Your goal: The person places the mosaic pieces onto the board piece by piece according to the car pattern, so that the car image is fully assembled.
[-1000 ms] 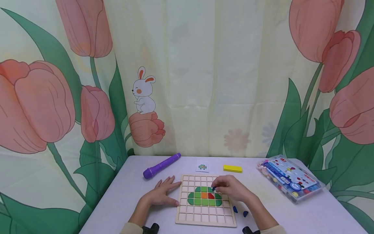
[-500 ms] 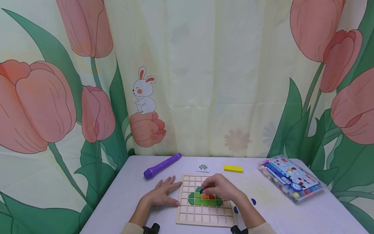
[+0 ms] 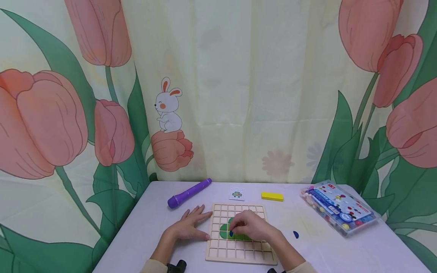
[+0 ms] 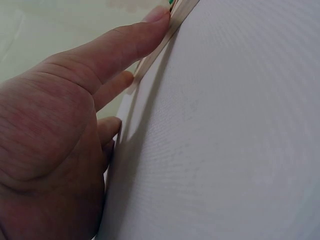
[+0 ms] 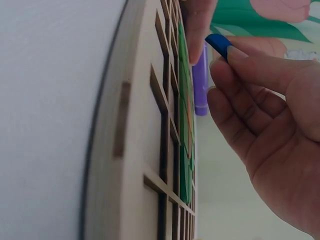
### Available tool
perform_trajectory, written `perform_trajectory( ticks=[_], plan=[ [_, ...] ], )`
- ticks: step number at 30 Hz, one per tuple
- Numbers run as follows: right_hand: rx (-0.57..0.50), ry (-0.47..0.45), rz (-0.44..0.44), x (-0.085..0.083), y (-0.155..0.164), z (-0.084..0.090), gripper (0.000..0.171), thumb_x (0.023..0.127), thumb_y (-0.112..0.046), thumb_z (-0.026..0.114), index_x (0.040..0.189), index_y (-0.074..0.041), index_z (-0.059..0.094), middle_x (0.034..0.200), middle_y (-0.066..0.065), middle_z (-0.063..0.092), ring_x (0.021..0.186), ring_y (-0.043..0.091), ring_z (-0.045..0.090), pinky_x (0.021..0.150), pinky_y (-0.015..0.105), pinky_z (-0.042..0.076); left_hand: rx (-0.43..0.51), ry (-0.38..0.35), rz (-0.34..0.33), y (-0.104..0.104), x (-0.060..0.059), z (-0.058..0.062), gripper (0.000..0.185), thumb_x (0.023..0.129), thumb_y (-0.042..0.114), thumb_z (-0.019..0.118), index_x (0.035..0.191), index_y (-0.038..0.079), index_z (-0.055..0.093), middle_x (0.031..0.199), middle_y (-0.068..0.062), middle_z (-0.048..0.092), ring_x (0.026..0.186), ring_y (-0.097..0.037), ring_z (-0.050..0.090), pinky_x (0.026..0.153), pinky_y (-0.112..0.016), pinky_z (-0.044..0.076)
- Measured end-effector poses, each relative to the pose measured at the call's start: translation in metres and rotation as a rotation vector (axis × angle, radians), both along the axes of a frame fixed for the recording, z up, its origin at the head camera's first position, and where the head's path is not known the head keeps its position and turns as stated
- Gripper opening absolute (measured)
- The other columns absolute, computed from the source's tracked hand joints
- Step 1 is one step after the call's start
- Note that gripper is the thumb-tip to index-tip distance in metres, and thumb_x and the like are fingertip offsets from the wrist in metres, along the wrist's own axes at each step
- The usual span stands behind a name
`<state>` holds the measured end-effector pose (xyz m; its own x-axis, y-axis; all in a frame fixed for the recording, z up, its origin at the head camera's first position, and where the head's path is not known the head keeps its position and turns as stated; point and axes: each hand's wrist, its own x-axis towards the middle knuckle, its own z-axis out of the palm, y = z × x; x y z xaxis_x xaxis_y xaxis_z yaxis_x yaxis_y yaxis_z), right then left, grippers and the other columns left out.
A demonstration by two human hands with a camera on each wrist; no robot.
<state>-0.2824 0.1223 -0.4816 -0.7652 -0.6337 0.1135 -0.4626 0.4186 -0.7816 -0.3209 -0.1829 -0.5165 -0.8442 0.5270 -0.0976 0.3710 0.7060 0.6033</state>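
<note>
The right wrist view shows what the head view barely does: the fingers (image 5: 250, 65) of the right hand (image 3: 250, 226) pinch a small blue piece (image 5: 218, 44) just above the green tiles (image 5: 183, 100) in the wooden grid board (image 3: 235, 258). The left hand (image 3: 187, 227) lies flat on the bench (image 3: 341, 254), fingers straight and slightly apart, touching the board's left edge, near the bench's front edge.
</note>
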Motion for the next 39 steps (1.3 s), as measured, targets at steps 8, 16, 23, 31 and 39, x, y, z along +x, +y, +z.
perform_trajectory(
  ticks=[8, 16, 23, 31, 39],
  plan=[
    [0.038, -0.031, 0.056, 0.003, -0.008, -0.003, 0.010, 0.094, -0.003, 0.074, 0.093, -0.010, 0.081, 0.091, -0.003, 0.077, 0.080, 0.001, 0.063, 0.075, 0.018, 0.054, 0.000, -0.012, 0.012, 0.000, -0.001, 0.000, 0.091, 0.080, 0.059, 0.081, 0.159, 0.031, 0.045, 0.175, -0.012, 0.016, 0.163, -0.038, 0.005, 0.128, -0.066, -0.005],
    [0.075, -0.060, 0.062, 0.003, -0.009, -0.007, 0.011, 0.093, -0.004, 0.075, 0.091, -0.013, 0.080, 0.086, -0.005, 0.075, 0.076, 0.000, 0.060, 0.073, 0.019, 0.053, -0.008, -0.018, 0.021, 0.001, -0.001, 0.000, 0.091, 0.080, 0.060, 0.081, 0.159, 0.032, 0.045, 0.175, -0.012, 0.016, 0.163, -0.038, 0.005, 0.128, -0.066, -0.005],
    [0.092, -0.067, 0.060, 0.005, -0.011, -0.007, 0.010, 0.092, -0.004, 0.076, 0.088, -0.013, 0.080, 0.082, -0.008, 0.073, 0.074, 0.000, 0.059, 0.072, 0.018, 0.053, -0.007, -0.017, 0.015, 0.001, -0.001, 0.000, 0.092, 0.080, 0.060, 0.081, 0.159, 0.030, 0.044, 0.175, -0.013, 0.016, 0.163, -0.039, 0.006, 0.128, -0.067, -0.004],
    [0.112, -0.071, 0.064, 0.008, -0.014, -0.006, 0.014, 0.089, 0.000, 0.078, 0.092, -0.014, 0.081, 0.087, -0.008, 0.075, 0.079, 0.001, 0.065, 0.075, 0.018, 0.055, -0.013, -0.023, 0.017, 0.001, -0.001, 0.000, 0.091, 0.081, 0.061, 0.081, 0.159, 0.031, 0.044, 0.175, -0.012, 0.017, 0.163, -0.038, 0.005, 0.128, -0.067, -0.004],
    [0.140, -0.043, 0.064, 0.008, -0.014, -0.009, 0.016, 0.089, -0.001, 0.077, 0.094, -0.016, 0.080, 0.089, -0.012, 0.073, 0.081, -0.002, 0.064, 0.077, 0.017, 0.055, -0.019, -0.024, 0.018, 0.001, -0.002, -0.001, 0.091, 0.081, 0.061, 0.081, 0.159, 0.032, 0.045, 0.175, -0.012, 0.017, 0.163, -0.038, 0.006, 0.128, -0.067, -0.004]
  ],
)
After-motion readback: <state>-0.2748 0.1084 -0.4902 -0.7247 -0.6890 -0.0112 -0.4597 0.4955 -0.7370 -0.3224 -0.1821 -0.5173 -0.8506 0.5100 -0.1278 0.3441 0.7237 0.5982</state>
